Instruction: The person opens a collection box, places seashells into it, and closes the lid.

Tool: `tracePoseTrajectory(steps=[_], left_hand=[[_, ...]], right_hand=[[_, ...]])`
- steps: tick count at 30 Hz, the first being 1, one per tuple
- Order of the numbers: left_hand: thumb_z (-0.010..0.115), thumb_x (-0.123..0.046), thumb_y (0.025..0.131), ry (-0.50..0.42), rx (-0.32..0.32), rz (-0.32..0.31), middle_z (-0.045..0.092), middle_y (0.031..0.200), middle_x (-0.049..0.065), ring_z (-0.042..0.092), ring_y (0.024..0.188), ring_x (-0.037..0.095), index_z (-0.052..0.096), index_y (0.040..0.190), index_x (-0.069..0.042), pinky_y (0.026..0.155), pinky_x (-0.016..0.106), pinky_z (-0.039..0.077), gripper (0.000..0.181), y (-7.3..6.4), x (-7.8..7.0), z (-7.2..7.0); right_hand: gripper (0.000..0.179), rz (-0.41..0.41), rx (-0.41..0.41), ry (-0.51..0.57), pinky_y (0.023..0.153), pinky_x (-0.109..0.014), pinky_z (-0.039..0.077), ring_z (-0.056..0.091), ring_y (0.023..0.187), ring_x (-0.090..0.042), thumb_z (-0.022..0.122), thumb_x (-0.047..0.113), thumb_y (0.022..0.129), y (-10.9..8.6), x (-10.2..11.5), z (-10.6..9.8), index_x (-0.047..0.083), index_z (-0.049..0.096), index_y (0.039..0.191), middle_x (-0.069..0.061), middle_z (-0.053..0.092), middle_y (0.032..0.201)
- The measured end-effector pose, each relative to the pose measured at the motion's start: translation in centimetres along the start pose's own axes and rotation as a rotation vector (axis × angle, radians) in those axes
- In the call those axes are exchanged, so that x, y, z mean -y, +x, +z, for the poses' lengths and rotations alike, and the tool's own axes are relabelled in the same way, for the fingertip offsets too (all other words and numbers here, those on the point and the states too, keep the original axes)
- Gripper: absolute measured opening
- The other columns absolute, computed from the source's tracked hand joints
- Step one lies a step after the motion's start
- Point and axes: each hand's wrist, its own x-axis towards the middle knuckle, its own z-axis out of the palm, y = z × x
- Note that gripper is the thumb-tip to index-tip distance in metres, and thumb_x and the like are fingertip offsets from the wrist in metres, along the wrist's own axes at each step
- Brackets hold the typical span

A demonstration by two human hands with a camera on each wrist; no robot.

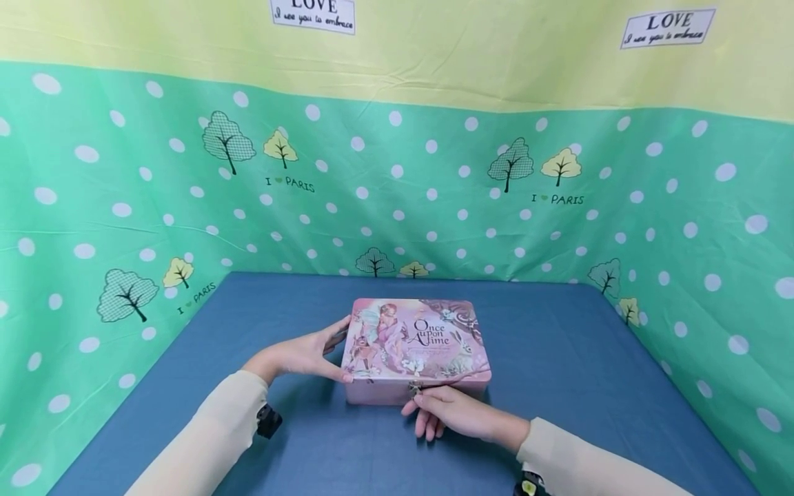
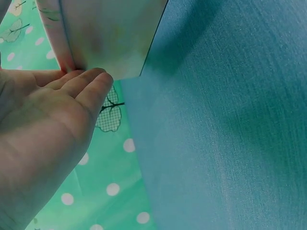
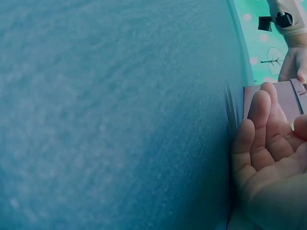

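A pink tin box [image 1: 384,365] with a hinged lid sits flat, its fairy picture and "Once upon a Time" lettering facing up. My left hand [image 1: 305,355] holds its left end, thumb at the front corner and fingers along the side. In the left wrist view those fingertips lie against the tin's pale side wall [image 2: 105,38]. At the middle of the front is a small metal clasp [image 1: 415,388], which my right hand [image 1: 459,413] pinches between thumb and index finger. The other right fingers hang loosely curled below, as the right wrist view shows. The lid is down.
The box stands on a table with a dark blue cover [image 1: 546,351]. A green polka-dot cloth [image 1: 428,207] with printed trees hangs behind and along both sides, yellow at its top. Black straps with small devices [image 1: 268,420] are on both wrists.
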Motion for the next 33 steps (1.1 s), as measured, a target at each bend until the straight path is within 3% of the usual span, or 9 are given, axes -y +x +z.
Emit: tracePoseTrajectory(steps=[15,33], left_hand=[[0.085,-0.034,0.082,0.022,-0.004,0.001,0.001,0.167,0.012,0.009,0.151,0.036,-0.004,0.163,-0.021,0.117,0.057,0.019,0.12,-0.11,-0.2,-0.01],[0.085,-0.041,0.08,0.107,-0.041,-0.011,0.005,0.167,0.013,0.01,0.151,0.038,0.002,0.163,-0.018,0.117,0.057,0.02,0.12,-0.12,-0.37,-0.33]], right_hand=[[0.055,0.055,-0.082,-0.027,0.06,-0.028,0.052,0.063,0.063,-0.015,0.035,0.041,0.11,0.13,0.27,0.53,0.003,0.074,0.107,-0.009,0.07,0.077],[0.051,0.066,-0.015,-0.056,0.063,-0.031,0.052,0.065,0.068,-0.017,0.036,0.039,0.11,-0.31,0.89,-0.04,0.003,0.072,0.108,-0.008,0.07,0.08]])
